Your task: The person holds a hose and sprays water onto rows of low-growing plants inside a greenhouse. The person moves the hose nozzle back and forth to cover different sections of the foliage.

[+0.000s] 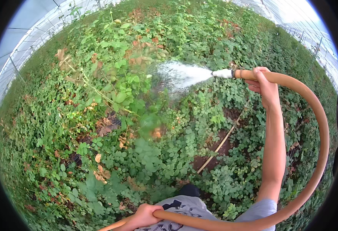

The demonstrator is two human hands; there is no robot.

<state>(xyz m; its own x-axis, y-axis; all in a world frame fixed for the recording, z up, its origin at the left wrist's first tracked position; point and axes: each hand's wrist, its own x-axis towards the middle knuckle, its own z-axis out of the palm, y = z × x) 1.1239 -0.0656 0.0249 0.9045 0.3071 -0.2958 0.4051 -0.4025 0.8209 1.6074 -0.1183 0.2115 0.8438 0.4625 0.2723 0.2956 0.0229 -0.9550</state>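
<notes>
My right hand [263, 82] is closed round a tan rubber hose [323, 130] just behind its white nozzle [222, 73], at the upper right. A wide spray of water [183, 74] leaves the nozzle towards the left, over leafy green plants [169, 144]. From there the hose loops down the right side and crosses in front of my body. At the bottom, my left hand [147, 215] grips the same hose near my waist, against a grey printed shirt [186, 206].
Dense plants surround me, some with brown, dried leaves [104, 173]. A thin pale stick [221, 143] lies slanted over bare soil [225, 147]. A leafy stem [99, 93] rises near the camera at left. Greenhouse framing and film [21, 49] show at the upper edges.
</notes>
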